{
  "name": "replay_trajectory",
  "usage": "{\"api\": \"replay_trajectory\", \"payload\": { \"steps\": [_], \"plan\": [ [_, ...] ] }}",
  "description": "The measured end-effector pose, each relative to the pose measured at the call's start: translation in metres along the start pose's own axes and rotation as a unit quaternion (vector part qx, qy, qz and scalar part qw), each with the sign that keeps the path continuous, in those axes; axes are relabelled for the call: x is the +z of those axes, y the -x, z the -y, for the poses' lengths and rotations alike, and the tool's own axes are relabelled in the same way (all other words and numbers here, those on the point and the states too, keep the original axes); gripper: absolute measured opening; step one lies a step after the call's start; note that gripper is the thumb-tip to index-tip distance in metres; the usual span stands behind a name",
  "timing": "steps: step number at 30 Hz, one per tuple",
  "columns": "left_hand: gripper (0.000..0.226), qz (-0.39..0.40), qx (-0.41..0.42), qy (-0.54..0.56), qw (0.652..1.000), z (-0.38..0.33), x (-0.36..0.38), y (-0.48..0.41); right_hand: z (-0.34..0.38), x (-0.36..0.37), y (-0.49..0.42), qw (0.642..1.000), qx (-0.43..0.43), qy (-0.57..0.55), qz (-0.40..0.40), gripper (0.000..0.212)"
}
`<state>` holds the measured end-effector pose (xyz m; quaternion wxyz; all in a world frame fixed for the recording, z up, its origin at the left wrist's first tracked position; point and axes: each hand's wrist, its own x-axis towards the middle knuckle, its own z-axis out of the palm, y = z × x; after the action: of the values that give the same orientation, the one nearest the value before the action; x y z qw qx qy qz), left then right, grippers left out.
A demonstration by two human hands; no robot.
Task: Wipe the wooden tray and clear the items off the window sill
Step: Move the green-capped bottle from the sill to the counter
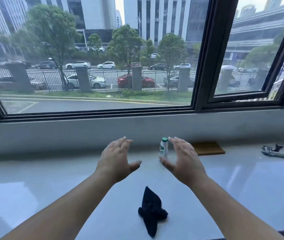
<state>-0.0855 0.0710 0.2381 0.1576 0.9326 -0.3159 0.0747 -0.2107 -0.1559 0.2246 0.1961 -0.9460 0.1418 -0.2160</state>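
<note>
Both of my hands hover over the white window sill point(51, 174), palms down and fingers spread, holding nothing. My left hand point(116, 159) is left of centre. My right hand point(183, 158) is just right of a small white bottle with a green cap point(163, 147), which stands upright beside its fingers. A flat wooden tray point(210, 148) lies behind my right hand, partly hidden by it. A crumpled dark cloth point(152, 211) lies on the sill between my forearms, near me.
A metal tool with a dark handle point(276, 152) lies on the sill at the far right. A dark-framed window point(200, 66) runs along the back above a low white ledge. A dark edge shows at the bottom right corner.
</note>
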Motion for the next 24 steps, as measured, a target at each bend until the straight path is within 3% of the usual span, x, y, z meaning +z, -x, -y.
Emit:
{"api": "replay_trajectory", "payload": {
  "steps": [6,16,24],
  "plan": [
    [0.087,0.03,0.039,0.003,0.999,-0.051,0.038,-0.046,-0.055,-0.004,-0.032,1.0,0.023,-0.018,-0.007,0.079],
    [0.087,0.094,0.05,0.026,0.994,-0.025,0.106,-0.118,-0.109,0.049,-0.055,0.99,0.125,0.033,0.057,0.082],
    [0.09,0.075,0.119,0.075,0.987,-0.031,0.109,-0.206,-0.112,0.0,-0.1,0.983,0.179,0.036,-0.022,0.089]
  ]
}}
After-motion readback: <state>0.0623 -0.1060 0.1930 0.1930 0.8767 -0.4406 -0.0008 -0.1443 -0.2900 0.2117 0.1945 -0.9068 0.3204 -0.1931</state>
